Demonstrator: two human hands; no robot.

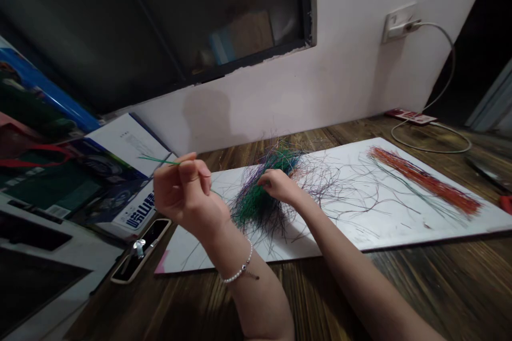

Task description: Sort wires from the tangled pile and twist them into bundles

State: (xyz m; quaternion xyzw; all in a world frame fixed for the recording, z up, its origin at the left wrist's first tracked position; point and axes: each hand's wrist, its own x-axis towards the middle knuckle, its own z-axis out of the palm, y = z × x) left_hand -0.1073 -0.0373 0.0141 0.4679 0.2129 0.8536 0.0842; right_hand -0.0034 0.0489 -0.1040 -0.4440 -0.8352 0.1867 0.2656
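Observation:
My left hand (186,192), with a beaded bracelet (240,272) on its wrist, is raised over the left end of a white board (188,256). Its fingers are pinched round thin green strands (158,160) that stick out to the left. My right hand (278,185) is at a tangled pile of green, purple and dark strands (256,205) on the board. Its fingertips are closed together at the pile; whether a strand is between them is too small to tell. Loose dark strands (340,186) spread out to the right of the pile.
A bundle of orange-red strands (428,178) lies at the board's right end. On the wooden table (248,303) are a phone (142,250) at the left and a red item (412,116) with a cable (454,64) at the back right. Boxes (124,144) stand at the left.

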